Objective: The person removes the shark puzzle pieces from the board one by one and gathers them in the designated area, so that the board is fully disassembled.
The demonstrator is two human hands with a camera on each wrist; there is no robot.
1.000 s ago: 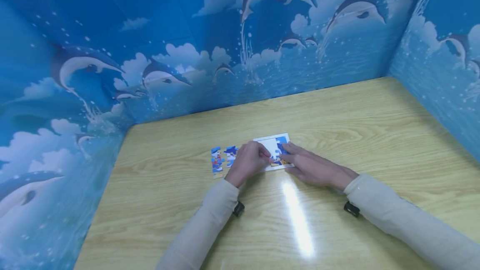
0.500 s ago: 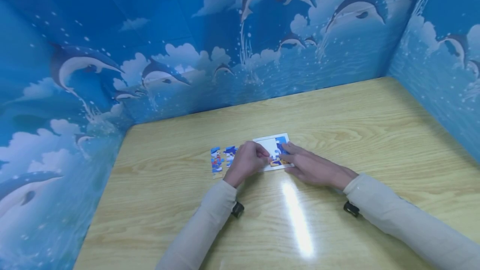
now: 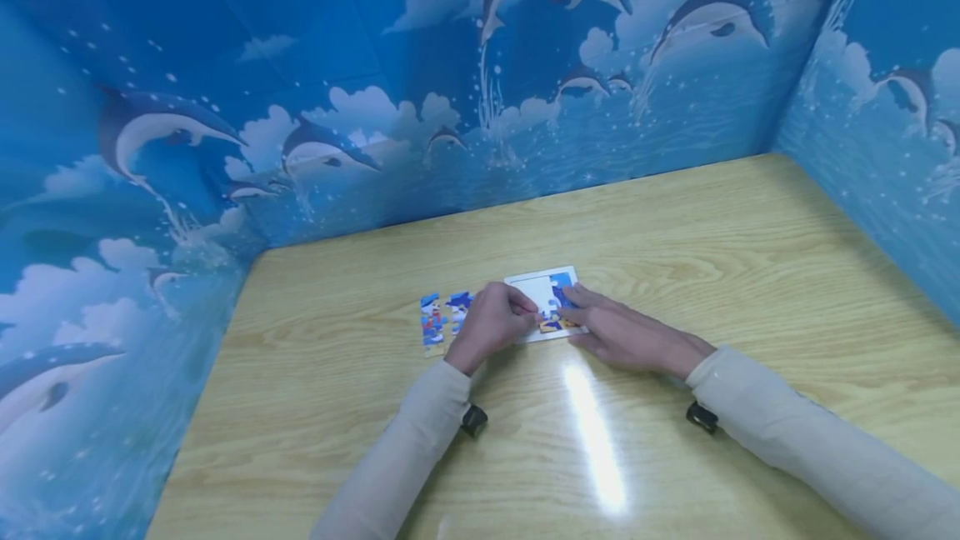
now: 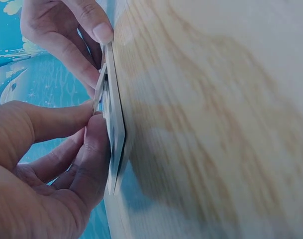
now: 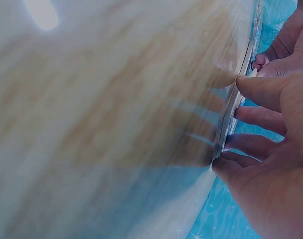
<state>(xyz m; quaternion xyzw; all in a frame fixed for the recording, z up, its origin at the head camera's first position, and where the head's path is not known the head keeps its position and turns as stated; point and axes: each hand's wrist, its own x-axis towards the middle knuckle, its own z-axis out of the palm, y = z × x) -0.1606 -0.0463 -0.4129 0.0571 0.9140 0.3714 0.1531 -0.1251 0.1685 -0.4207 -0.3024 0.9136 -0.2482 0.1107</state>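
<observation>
Unmoved, left hand (image 3: 491,325) pinches puzzle piece (image 4: 98,89); right hand (image 3: 626,338) presses tray (image 3: 542,284).

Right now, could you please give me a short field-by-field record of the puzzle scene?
surface: wooden table
puzzle tray: white, flat on the table, partly filled
left hand: pinches a puzzle piece at the tray's near edge
right hand: fingers straight, pressing on the tray
loose pieces: on the table, left of the tray
surround: blue dolphin-print walls

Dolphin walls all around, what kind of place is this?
Probably a small play or puzzle booth: dolphin walls enclose a wooden table, where both hands work at a jigsaw board beside loose puzzle pieces.
</observation>
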